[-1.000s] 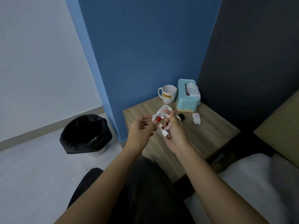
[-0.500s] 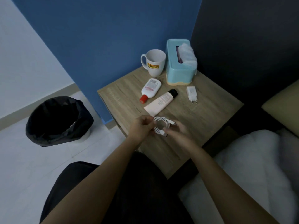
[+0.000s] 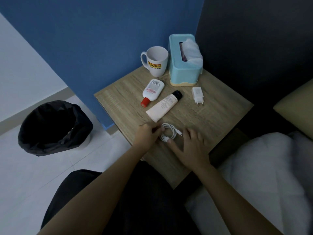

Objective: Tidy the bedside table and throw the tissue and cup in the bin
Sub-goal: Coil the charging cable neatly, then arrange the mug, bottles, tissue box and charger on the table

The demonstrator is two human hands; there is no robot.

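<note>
A coiled white cable [image 3: 171,131] lies on the wooden bedside table [image 3: 220,114] near its front edge. My left hand [image 3: 147,136] pinches the coil's left side. My right hand [image 3: 190,148] rests flat beside the coil with fingers spread, its thumb touching the cable's end. At the back stand a white mug [image 3: 156,63] and a light blue tissue box [image 3: 183,72] with a tissue [image 3: 192,50] sticking out. A black-lined bin [image 3: 52,128] stands on the floor to the left.
A white bottle with a red cap [image 3: 152,90], a pale tube with a black cap [image 3: 164,106] and a white charger plug [image 3: 197,96] lie mid-table. White bedding [image 3: 262,175] is at the right, a blue wall behind.
Both hands have lowered the coiled cable from in front of me onto the table. My right hand has let go and spread its fingers. My view has tipped down and moved closer.
</note>
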